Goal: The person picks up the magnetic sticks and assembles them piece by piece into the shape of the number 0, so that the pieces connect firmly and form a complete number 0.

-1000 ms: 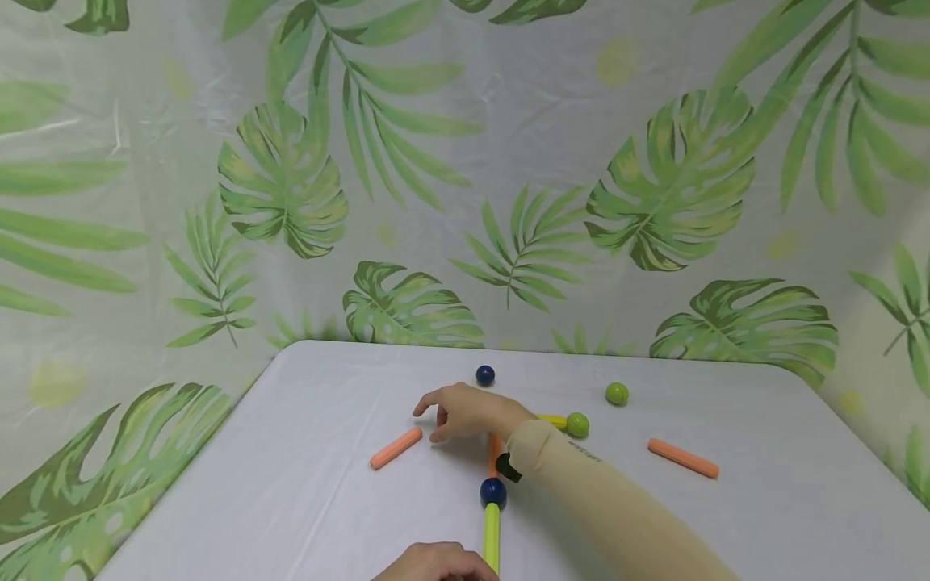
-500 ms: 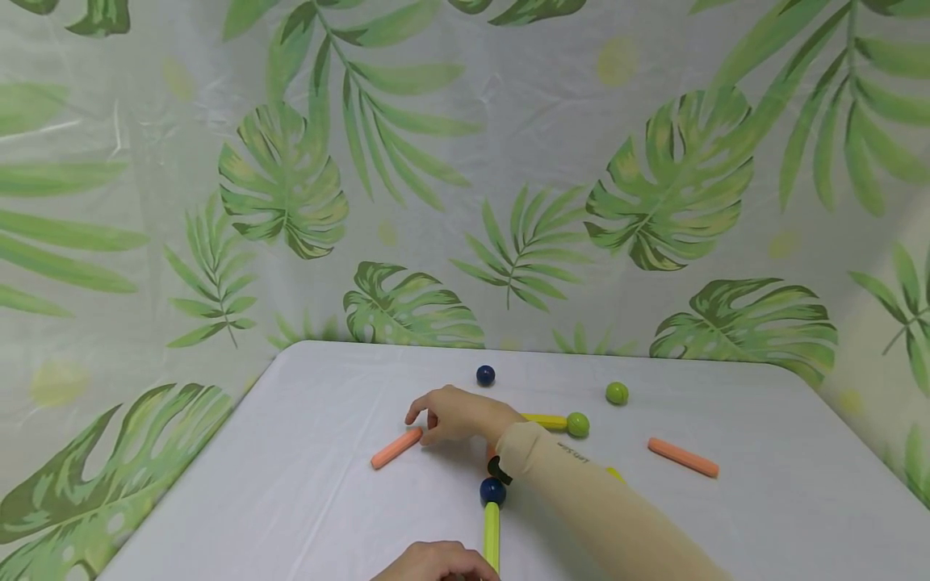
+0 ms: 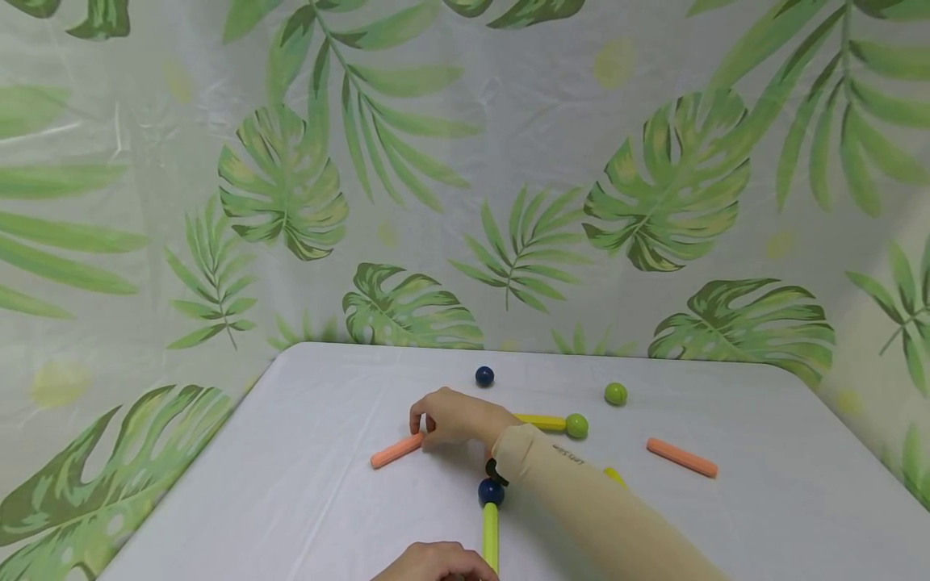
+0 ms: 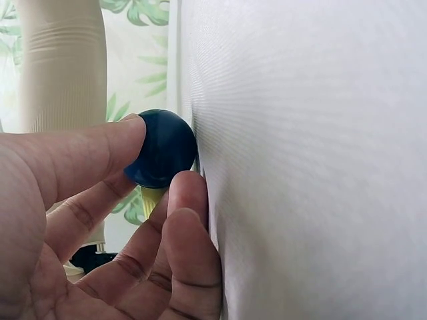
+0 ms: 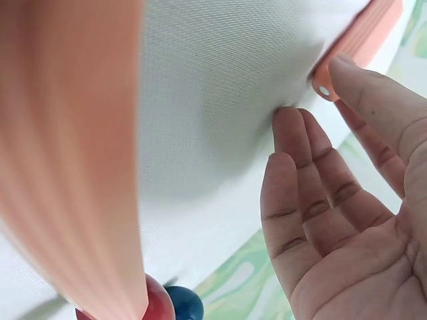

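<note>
In the head view my right hand reaches left across the table. It pinches the near end of an orange ridged stick between thumb and index finger; the right wrist view shows the stick with a shiny dot in its end. My left hand is low in the head view. In the left wrist view its thumb and a finger pinch a dark blue ball joined to a yellow-green stick. That stick leads to another blue ball, beyond which an orange stick lies mostly under the right wrist.
A yellow stick with a green ball lies behind the right forearm. Loose on the table are a blue ball, a green ball and an orange stick. A red ball shows in the right wrist view.
My right hand has moved left and down to the orange stick, and its fingers have closed on the end. The stick has turned slightly. My left hand stays in place.
</note>
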`<state>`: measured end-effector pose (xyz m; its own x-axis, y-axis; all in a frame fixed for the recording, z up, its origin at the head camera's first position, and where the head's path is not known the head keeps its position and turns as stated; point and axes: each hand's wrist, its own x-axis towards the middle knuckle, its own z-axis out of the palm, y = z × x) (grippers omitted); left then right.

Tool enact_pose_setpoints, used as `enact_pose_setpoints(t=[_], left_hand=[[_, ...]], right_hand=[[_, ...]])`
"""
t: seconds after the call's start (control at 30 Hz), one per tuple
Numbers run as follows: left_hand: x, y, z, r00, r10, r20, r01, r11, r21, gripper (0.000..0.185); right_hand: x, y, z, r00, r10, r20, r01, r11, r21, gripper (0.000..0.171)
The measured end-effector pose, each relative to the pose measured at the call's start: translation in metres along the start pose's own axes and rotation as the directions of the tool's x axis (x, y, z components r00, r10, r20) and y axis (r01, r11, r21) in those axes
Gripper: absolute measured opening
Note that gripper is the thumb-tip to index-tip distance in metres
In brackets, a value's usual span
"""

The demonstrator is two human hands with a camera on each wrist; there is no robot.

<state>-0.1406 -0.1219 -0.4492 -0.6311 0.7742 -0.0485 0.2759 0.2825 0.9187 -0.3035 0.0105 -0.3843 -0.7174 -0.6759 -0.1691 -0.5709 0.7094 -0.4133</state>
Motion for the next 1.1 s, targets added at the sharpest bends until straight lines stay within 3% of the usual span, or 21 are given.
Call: enact_pose_setpoints(t=[0.17, 0.33, 0.47, 0.67, 0.73, 0.93, 1.1], left_hand=[[0.001, -0.006, 0.0, 1.0, -0.004, -0.002, 0.004, 1.0, 0.015, 0.022], [0.007, -0.034, 0.002, 0.999, 0.035, 0.004, -0.035, 0.999, 0.03, 0.021], [0.007, -0.038, 0.002, 0.998, 0.069, 0.005, -0.07, 0.996, 0.049, 0.021], [0.006, -0.035, 0.002, 0.998, 0.058, 0.007, -0.058, 0.998, 0.026, 0.023], [0.006, -0.032, 0.002, 1.0, 0.03, 0.002, -0.03, 1.0, 0.004, 0.023], [0.01, -0.051, 0.003, 1.0, -0.014, 0.016, 0.014, 1.0, -0.024, 0.022], [0.01, -0.047, 0.004, 1.0, -0.018, 0.007, 0.018, 0.999, -0.041, 0.023]], right_hand=[[0.001, -0.001, 0.002, 1.0, 0.008, 0.0, -0.008, 1.0, -0.029, 0.01], [-0.004, -0.003, 0.001, 1.0, 0.03, -0.007, -0.031, 0.998, -0.049, 0.01], [-0.009, -0.001, -0.002, 0.999, 0.045, -0.015, -0.045, 0.998, -0.051, 0.01], [-0.021, 0.008, -0.012, 0.999, 0.001, -0.042, -0.001, 1.0, 0.006, 0.007], [-0.028, 0.011, -0.016, 0.999, -0.015, -0.052, 0.017, 0.999, 0.028, 0.006], [-0.06, 0.023, -0.03, 0.996, -0.028, -0.089, 0.034, 0.997, 0.065, 0.005], [-0.092, 0.034, -0.039, 0.993, -0.035, -0.116, 0.045, 0.995, 0.09, 0.005]])
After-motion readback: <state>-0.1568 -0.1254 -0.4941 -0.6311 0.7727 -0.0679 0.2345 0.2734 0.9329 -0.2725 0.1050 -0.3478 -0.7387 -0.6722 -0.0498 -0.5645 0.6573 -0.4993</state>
